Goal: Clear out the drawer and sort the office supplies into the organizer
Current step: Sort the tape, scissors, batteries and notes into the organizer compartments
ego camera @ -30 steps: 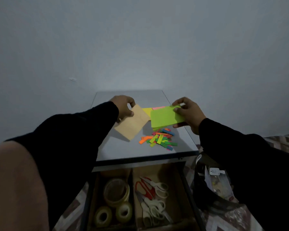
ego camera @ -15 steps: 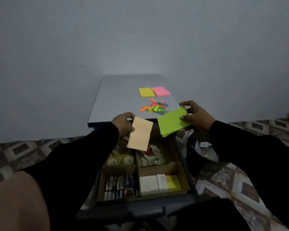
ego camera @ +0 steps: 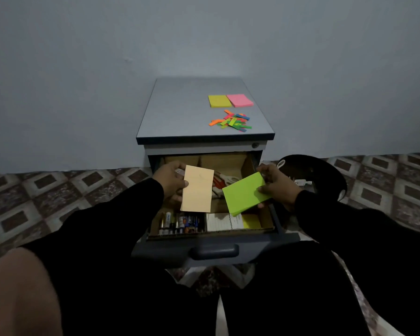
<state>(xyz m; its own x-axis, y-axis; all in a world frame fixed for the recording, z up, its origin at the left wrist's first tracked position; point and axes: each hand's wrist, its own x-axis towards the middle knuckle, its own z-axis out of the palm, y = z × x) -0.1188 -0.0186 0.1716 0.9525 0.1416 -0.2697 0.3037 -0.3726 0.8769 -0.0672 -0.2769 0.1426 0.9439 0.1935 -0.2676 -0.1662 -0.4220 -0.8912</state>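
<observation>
Both held pads, orange pad [ego camera: 197, 189] and green pad [ego camera: 245, 193], are blocking the open drawer [ego camera: 214, 248] middle, leaving front compartments reachable and tabletop [ego camera: 180, 112] left side staying bare.

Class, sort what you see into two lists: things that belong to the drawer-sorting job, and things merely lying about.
Belongs to the job:
open drawer
cardboard organizer
orange pad in left hand
green pad in right hand
yellow pad, pink pad
coloured flags
batteries
scissors

Lying about:
dark bag
patterned floor
</observation>
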